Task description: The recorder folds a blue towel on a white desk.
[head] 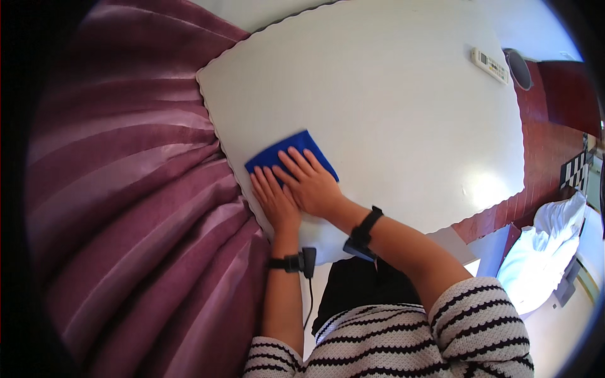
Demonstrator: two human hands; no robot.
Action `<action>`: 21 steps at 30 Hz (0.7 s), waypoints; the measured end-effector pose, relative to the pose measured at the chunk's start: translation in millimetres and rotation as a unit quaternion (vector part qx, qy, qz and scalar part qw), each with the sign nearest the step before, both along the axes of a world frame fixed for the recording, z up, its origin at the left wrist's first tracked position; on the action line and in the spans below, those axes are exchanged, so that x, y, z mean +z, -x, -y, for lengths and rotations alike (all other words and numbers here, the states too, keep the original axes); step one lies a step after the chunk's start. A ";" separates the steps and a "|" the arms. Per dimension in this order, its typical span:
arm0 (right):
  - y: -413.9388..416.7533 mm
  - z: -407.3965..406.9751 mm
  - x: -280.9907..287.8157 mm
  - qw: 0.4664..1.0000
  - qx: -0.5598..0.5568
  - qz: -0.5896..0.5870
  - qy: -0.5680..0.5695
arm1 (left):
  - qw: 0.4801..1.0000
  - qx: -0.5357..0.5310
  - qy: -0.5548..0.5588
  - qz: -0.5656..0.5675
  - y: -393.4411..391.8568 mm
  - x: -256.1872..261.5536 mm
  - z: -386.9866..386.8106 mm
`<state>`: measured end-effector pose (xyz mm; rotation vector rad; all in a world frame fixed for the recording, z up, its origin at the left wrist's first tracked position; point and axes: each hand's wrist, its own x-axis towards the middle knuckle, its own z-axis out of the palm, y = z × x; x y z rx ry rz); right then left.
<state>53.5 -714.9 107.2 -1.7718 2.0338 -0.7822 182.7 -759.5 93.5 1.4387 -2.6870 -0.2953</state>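
Note:
Both my hands lie flat, palms down, on a folded blue cloth [302,144] on a white tabletop with a wavy edge [387,104]. My left hand [277,203] rests on the cloth's near left part, close to the table's left edge. Beside it, my right hand [312,184] covers the cloth's middle with its fingers slightly spread; the two hands touch or overlap at the thumbs. Neither hand is closed around the cloth. A black strap with a small device is on each wrist.
Mauve curtains [142,189] hang against the table's left edge. A white remote control [490,65] lies near the far right edge. Beyond that edge are a grey bin [519,70] and a reddish floor [543,118]. White fabric [543,250] is at the right.

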 end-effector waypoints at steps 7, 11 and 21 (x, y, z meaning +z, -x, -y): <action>-14.0 -47.5 2.6 1.000 -0.010 0.008 0.006 | 1.000 -0.005 -0.022 0.003 -11.6 8.5 -48.3; 0.0 -16.5 0.6 1.000 -0.011 0.001 0.002 | 1.000 -0.029 0.005 0.008 0.9 5.3 -12.9; 4.8 -20.9 -1.2 1.000 -0.013 -0.018 -0.006 | 1.000 -0.018 -0.011 0.012 5.9 2.0 -14.9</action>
